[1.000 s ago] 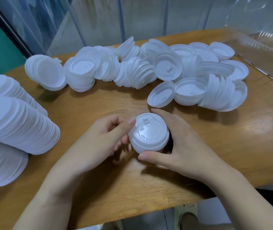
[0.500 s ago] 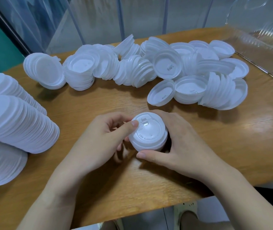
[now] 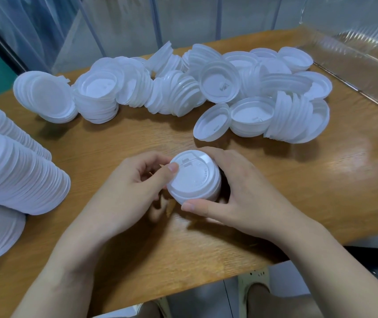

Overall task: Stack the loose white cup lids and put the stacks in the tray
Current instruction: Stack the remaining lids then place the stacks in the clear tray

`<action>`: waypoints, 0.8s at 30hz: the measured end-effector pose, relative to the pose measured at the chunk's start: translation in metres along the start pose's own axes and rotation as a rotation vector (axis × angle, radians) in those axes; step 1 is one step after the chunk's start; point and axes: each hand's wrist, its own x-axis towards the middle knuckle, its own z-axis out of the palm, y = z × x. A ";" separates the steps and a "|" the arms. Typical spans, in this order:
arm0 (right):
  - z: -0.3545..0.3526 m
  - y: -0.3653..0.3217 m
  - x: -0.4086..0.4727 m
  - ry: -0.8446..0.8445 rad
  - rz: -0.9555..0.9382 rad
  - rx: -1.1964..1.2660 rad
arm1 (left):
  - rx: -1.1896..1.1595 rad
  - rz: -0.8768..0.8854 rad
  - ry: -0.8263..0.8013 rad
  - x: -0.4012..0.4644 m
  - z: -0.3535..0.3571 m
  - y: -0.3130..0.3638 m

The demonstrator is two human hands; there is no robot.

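A short stack of white cup lids (image 3: 193, 177) stands on the wooden table (image 3: 119, 138) near its front edge. My right hand (image 3: 236, 191) curls round the stack's right side, thumb under its front rim. My left hand (image 3: 126, 189) holds the left side, thumb pressing on the top lid. Behind them lies a heap of loose white lids (image 3: 218, 88), some nested in short leaning stacks. A clear plastic tray (image 3: 355, 49) sits at the back right.
Long finished stacks of lids (image 3: 16, 175) lie on their sides at the left edge. A clear plastic curtain hangs behind the table. Bare wood shows between the heap and my hands and to the right of them.
The stack has tilted a little to the left between my hands, and my left thumb has slid further onto the top lid. The view has shifted slightly.
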 end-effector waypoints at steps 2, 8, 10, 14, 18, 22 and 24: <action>0.001 0.001 0.000 0.002 -0.004 -0.005 | -0.010 -0.002 0.002 0.001 0.000 -0.001; 0.004 0.002 -0.001 0.024 -0.020 -0.009 | -0.045 0.023 0.025 -0.001 -0.001 0.001; 0.004 0.002 -0.001 0.031 -0.024 -0.012 | -0.042 -0.008 0.003 0.001 -0.003 0.000; 0.000 0.000 -0.002 0.018 -0.012 -0.003 | 0.006 -0.042 -0.058 0.006 -0.007 -0.004; -0.011 0.004 -0.007 0.009 -0.004 -0.015 | 0.123 0.114 0.150 0.019 0.001 -0.004; -0.026 0.013 -0.015 0.018 0.010 -0.012 | 0.307 0.296 0.225 0.037 0.019 0.002; -0.033 0.016 -0.018 0.023 0.006 0.001 | 0.356 0.327 0.196 0.045 0.028 0.005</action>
